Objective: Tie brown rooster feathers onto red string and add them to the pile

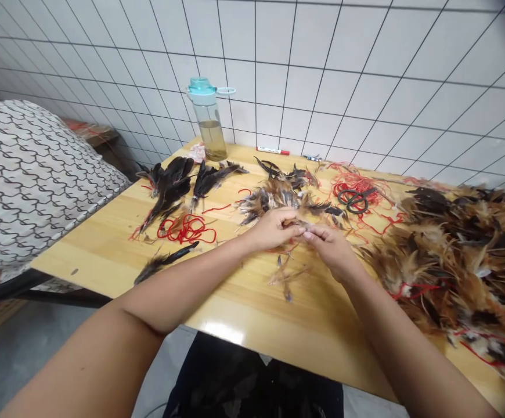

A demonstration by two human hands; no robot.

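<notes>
Just over the middle of the wooden table (274,331), the fingers (294,223) of the left hand (274,229) and right hand (328,251) come together, pinching a thin brown feather (300,223), with a loose feather pile (274,194) just beyond, scissors (354,200) on red string (365,186) and a big feather heap (453,255) rightward.

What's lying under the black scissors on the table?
Tangled red cord lies under the black-handled scissors, on the wooden tabletop. The part directly beneath the handles is hidden.
</notes>
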